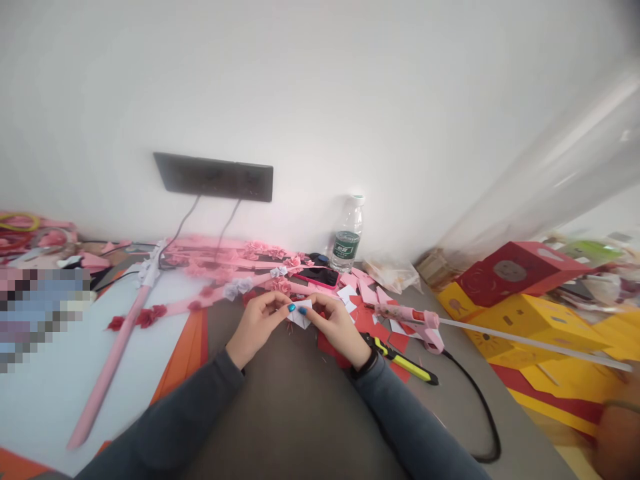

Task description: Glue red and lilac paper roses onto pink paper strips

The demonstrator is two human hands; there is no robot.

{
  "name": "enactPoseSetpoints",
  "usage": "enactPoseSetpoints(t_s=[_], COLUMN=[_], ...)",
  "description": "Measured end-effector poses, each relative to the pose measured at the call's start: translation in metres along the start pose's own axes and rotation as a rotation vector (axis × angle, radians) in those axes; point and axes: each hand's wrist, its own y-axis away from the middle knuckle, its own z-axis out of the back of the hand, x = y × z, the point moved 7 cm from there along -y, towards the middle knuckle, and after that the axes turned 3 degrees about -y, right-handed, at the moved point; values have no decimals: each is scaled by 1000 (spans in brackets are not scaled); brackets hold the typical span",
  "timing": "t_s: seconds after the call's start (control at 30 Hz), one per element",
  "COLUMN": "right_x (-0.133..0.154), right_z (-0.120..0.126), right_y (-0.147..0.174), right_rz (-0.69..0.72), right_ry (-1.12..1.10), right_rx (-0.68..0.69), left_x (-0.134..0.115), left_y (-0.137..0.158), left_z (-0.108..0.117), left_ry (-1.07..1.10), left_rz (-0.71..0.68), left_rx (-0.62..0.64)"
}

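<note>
A small folded piece of white paper [301, 316] is pinched between both hands, above the grey table. My left hand [261, 327] grips its left side, the thumb lying on the front. On the other side, my right hand [341, 328] holds it in the same way, thumb facing me. Behind the hands lie pink strips bearing paper flowers [239, 288] in pink and white. Close to my right hand are red paper pieces [367, 321], white paper scraps and a yellow-and-black utility knife [407, 363].
A pink glue gun [417, 323] with a long glue stick and black cable lies at right. Further back are a water bottle [347, 237] and a phone [320, 276]. Yellow boxes [537, 330] and another person's blurred arm [617, 433] are far right. A pink pole [113, 363] lies left.
</note>
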Motion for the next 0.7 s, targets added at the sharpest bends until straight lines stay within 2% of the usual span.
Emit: enactPoseSetpoints(t_s=[0.23, 0.43, 0.7], right_x=[0, 3, 2], right_z=[-2, 1, 2], right_y=[1, -2, -1], right_rz=[-2, 40, 44], right_ry=[37, 0, -34], right_rx=[51, 23, 42], left_x=[9, 7, 8], left_y=[2, 0, -2], left_z=[-4, 5, 4], left_ry=[41, 30, 123], left_rz=[90, 39, 41], left_rx=[70, -58, -82])
